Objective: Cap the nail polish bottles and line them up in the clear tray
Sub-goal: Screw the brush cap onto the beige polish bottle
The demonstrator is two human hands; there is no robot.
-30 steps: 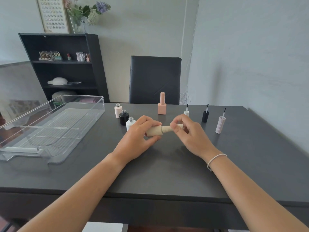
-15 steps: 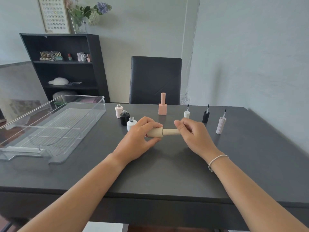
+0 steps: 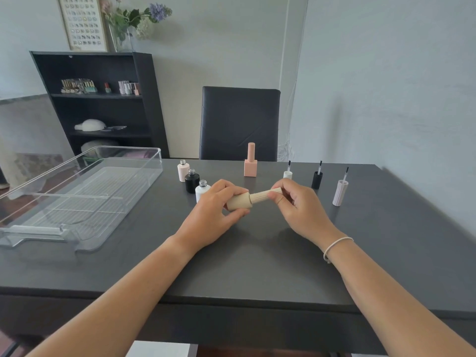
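Now we hold the beige bottle on its side above the dark table, our left hand wrapped round its body and our right hand pinching the ribbed beige cap between thumb and fingertips. Compared with a second ago, the right hand's fingers have shifted round the cap while the bottle has tilted only slightly in the left hand's grip, which we read as a twist of the cap on the neck. It now sits flush against the bottle's shoulder with no gap that we can see, so we judge this one nearly or fully closed (a last snug turn may remain).

Behind our hands, the peach square bottle stands capped and upright. Three bottles stand open in a cluster to the left: the pale pink bottle, the black bottle and the white bottle, the last partly hidden by our left hand. Their matches wait upside down on the right, brushes pointing up: the white cap, the black cap and the ribbed lilac cap.

The clear tray lies at the left edge of the table, well apart from everything, and holds no bottles yet. So two bottles look capped, three are left, and the lining-up has not begun.
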